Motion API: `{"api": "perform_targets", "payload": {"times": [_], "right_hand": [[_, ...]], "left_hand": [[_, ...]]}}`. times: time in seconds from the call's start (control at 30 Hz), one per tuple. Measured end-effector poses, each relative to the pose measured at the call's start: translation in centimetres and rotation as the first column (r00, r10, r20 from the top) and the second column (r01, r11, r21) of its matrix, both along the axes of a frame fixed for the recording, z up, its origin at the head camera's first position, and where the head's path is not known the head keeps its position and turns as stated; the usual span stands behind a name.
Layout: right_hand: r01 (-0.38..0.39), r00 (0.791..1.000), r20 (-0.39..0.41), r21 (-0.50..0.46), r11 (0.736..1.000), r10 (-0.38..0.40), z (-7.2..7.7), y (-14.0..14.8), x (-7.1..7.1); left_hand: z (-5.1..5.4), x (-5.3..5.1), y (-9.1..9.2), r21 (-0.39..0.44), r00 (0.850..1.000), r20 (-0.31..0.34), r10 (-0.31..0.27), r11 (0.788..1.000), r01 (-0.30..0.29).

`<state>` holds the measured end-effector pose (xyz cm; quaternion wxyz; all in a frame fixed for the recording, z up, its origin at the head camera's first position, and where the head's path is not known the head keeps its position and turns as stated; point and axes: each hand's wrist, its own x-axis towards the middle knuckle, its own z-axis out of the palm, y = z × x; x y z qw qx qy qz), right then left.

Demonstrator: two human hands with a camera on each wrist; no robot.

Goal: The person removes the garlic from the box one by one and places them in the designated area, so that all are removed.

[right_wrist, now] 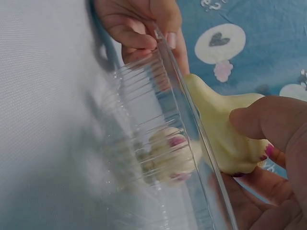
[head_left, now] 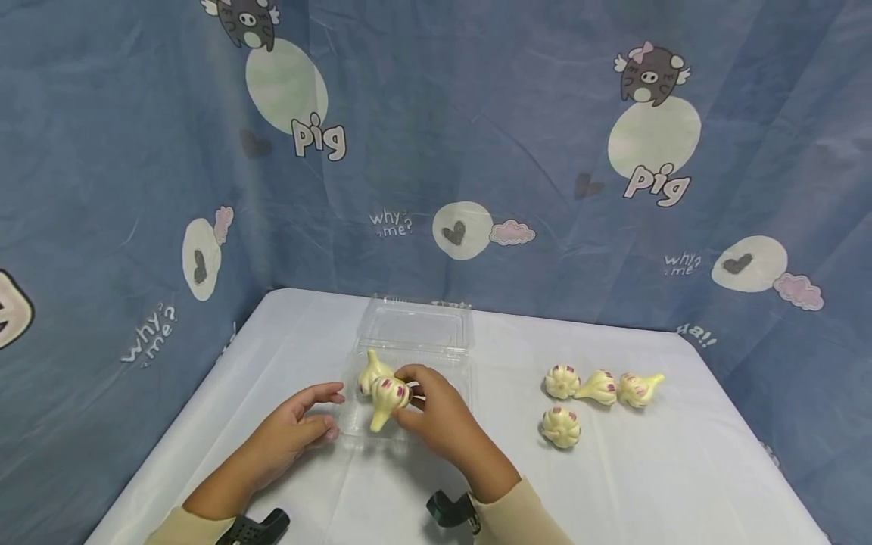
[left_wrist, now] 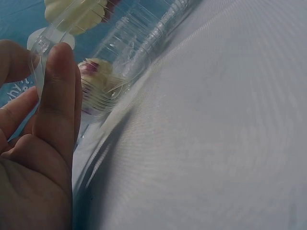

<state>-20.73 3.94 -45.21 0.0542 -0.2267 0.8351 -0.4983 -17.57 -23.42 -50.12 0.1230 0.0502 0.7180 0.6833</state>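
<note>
The right hand holds a pale yellow garlic bulb with purple marks between thumb and fingers, its stem pointing toward the front, above a clear plastic box. In the right wrist view that garlic is beside the box's rim, on its open side. Another bulb lies inside the box, partly behind the held one; through the ribbed wall it shows in the left wrist view as a bulb. At the box's left edge, the left hand pinches the rim between thumb and fingers.
The clear lid stands folded back behind the box. To the right on the white table lie three garlic bulbs in a row and one more bulb in front of them. A blue printed cloth hangs behind the table.
</note>
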Motion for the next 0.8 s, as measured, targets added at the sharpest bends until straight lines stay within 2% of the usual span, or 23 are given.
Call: {"api": "perform_targets", "payload": {"times": [0.2, 0.57, 0.8], "right_hand": [[0.016, 1.0, 0.02, -0.002, 1.0, -0.016, 0.1, 0.3, 0.4], [0.054, 0.998, -0.009, -0.024, 0.998, -0.054, -0.1, 0.9, 0.6], [0.078, 0.997, -0.015, -0.075, 0.994, -0.079, -0.3, 1.2, 0.5]], "left_hand": [[-0.1, 0.0, 0.0, 0.005, 1.0, 0.003, -0.001, 1.0, 0.001], [0.0, 0.1, 0.1, 0.008, 1.0, 0.006, 0.004, 1.0, -0.004], [0.0, 0.0, 0.1, 0.005, 1.0, -0.003, 0.003, 1.0, -0.003]]}}
